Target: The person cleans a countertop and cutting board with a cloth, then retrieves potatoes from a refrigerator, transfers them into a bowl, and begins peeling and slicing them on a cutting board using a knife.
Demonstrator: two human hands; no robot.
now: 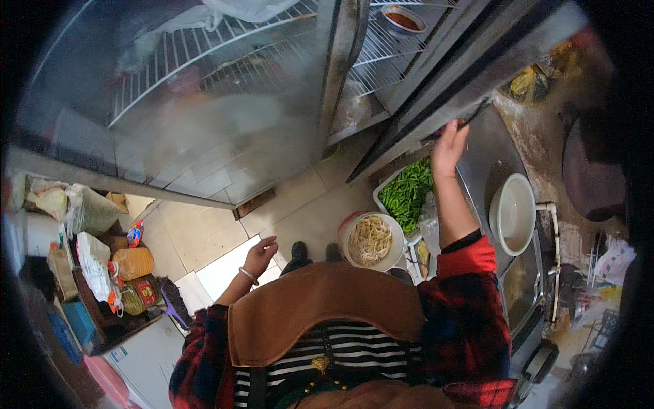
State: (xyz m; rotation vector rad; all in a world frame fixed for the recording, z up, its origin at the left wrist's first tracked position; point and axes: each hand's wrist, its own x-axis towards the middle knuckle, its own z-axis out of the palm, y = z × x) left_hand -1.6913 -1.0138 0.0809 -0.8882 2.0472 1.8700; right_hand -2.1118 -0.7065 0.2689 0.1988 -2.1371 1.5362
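My right hand (450, 145) is at the edge of an open fridge door (475, 66), its fingers curled round what seems to be the door's handle. Inside the fridge, a white bowl with red sauce (404, 20) rests on a wire shelf (380, 57). My left hand (261, 254), with a bangle at the wrist, hangs in the air over the tiled floor, fingers loosely bent and holding nothing. To its upper left stands a glass door (204, 117), with wire racks seen through it. Below my right forearm are a crate of green chillies (407, 194) and a bucket of pale strips (369, 240).
A white basin (513, 214) stands on the metal counter at right, beside a sink (518, 291). At left are oil bottles (134, 263), plastic bags (93, 260) and a purple brush (174, 301). My shoes are on the floor, close to the bucket.
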